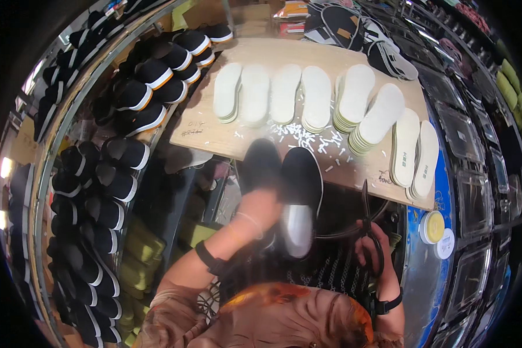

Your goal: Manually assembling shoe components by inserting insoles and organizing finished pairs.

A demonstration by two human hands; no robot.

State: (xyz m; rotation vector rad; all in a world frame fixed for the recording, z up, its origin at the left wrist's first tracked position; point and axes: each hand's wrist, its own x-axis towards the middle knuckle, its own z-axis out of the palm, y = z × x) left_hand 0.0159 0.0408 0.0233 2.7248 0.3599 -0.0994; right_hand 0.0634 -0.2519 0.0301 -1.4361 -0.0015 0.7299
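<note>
A pair of black slip-on shoes lies toes forward in front of me. My left hand [260, 210], blurred, grips the left shoe [261, 165] at its opening, with the fingers partly hidden. Beside it, the right shoe [300, 177] shows a pale, shiny insole [298, 229] at its heel end. In my right hand [370, 246] are black-handled scissors [365, 216], held blades upward, right of the shoes. White insoles [317, 93] stand in several stacks on a wooden board [194, 124] beyond the shoes. Small white scraps [298, 136] are scattered in front of the stacks.
Racks of black shoes with white soles [151, 75] line the left side. Black shoe pieces [336, 26] lie at the board's far edge. To the right are a yellow-lidded round tin [432, 227], a white round lid [445, 243], a blue surface [414, 278] and clear plastic boxes [458, 130].
</note>
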